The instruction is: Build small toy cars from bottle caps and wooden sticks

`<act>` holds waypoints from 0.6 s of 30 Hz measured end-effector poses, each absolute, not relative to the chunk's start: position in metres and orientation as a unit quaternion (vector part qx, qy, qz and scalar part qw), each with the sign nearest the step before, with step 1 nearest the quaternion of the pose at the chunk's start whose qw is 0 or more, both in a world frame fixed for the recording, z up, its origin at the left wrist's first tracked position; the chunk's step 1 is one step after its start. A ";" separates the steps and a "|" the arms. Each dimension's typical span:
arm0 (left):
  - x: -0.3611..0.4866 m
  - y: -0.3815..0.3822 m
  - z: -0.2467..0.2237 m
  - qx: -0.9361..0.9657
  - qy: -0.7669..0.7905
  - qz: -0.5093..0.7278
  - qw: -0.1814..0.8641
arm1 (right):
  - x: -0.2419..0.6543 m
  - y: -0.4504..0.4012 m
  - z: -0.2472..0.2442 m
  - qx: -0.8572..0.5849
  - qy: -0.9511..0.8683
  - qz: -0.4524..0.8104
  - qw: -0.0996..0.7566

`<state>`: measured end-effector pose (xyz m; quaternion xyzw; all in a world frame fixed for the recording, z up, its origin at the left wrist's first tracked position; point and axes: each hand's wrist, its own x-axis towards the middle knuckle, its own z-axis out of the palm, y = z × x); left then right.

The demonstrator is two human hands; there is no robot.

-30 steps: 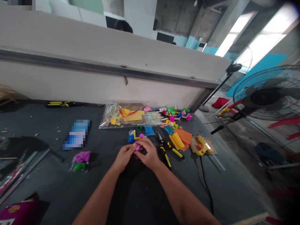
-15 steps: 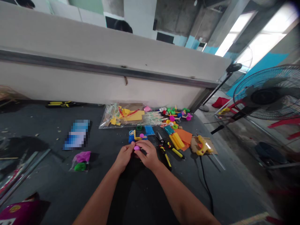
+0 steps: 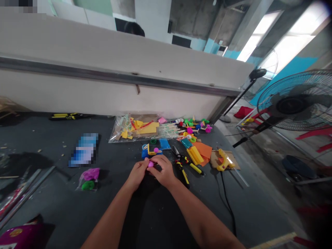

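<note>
A small pinkish-purple lump (image 3: pixel 150 164), perhaps modelling clay, is pinched between the fingertips of both hands. My left hand (image 3: pixel 138 174) is closed on its left side, thumb and fingers together. From the right, my right hand (image 3: pixel 164 172) grips it with thumb and curled fingers. Just beyond the fingertips lies a blue and yellow piece (image 3: pixel 144 153) with a small purple ball (image 3: pixel 156 150) beside it. Black-and-yellow pliers (image 3: pixel 183 166) rest to the right of my right hand.
A yellow glue gun (image 3: pixel 225 160) sits on cardboard, its cord running forward. Behind lies a plastic bag of craft pieces (image 3: pixel 140 128). To the left are a bag with purple and green clay (image 3: pixel 89 179) and a pixelated blue rectangle (image 3: pixel 85 149). A fan (image 3: pixel 290 103) stands right.
The purple lump has shifted slightly between the fingers and looks rounder. Both hands stay in nearly the same place; the camera view has moved very slightly.
</note>
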<state>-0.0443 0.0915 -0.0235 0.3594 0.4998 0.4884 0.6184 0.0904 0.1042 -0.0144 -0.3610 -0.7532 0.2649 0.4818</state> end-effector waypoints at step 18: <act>-0.213 0.115 0.006 0.454 0.836 0.307 0.024 | 0.091 0.107 -0.019 -0.418 -0.662 0.284 0.554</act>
